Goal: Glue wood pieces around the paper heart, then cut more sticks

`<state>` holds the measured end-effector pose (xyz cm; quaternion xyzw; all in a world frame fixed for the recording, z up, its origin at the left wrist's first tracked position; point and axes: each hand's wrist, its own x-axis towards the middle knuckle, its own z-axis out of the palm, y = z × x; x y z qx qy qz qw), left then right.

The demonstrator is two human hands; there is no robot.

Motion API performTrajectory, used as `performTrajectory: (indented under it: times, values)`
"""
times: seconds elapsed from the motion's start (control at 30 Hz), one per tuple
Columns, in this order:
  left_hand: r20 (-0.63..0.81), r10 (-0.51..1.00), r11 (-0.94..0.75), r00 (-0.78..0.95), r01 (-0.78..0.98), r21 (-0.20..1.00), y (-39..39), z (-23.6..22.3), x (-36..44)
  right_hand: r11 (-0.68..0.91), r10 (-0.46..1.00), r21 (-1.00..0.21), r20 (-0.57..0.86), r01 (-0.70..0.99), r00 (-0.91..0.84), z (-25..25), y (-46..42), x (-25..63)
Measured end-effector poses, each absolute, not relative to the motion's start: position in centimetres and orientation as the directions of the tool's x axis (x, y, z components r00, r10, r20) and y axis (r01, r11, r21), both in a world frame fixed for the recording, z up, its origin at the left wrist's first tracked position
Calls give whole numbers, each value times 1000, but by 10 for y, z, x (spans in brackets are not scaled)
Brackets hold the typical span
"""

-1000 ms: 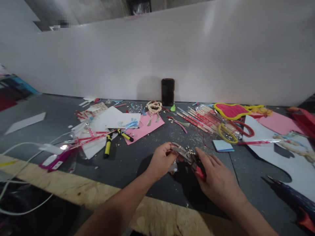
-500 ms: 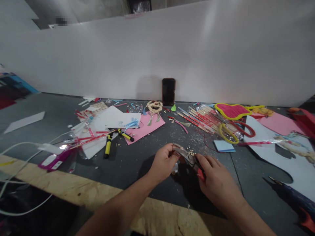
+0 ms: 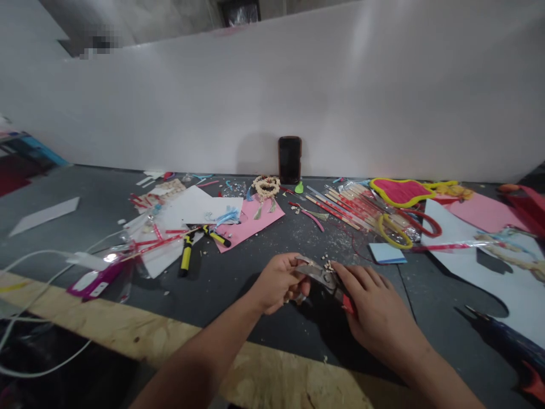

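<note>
My right hand (image 3: 374,301) is closed round the red handles of metal shears (image 3: 317,274), whose blades point left. Beside the blades, my left hand (image 3: 279,284) is closed, its thumb and fingers pinched together. What it holds is mostly hidden; a small pale, shiny bit shows under the fingers. Several small pale beads (image 3: 327,263) lie on the dark tabletop just behind the shears.
A phone (image 3: 290,159) leans against the white partition. Beaded bracelets (image 3: 267,186) with tassels lie on pink paper. Yellow-handled pliers (image 3: 186,255) are at the left, scissors (image 3: 394,231) and sticks at the right. A dark tool (image 3: 506,341) lies front right.
My left hand has turned and shifted slightly down and left, showing more fingers below the blades. The shears have tipped a little lower. My right hand has barely moved.
</note>
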<state>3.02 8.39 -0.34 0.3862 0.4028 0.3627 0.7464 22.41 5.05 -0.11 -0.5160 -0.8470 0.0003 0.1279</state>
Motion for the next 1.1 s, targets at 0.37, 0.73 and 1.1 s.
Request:
performTrajectory:
  times: [0.37,0.73,1.1]
  values:
    - [-353,829,494,433,-274,825,84,2,28,434,895,-211,217,876,-391,-8,45,218]
    - [-25,986,23,165,13,1000,81,-6,38,355,922,-98,202,930,-331,-2,48,216]
    - [-291,861,397,416,-193,897,86,-3,29,441,892,-182,195,879,-408,-2,48,222]
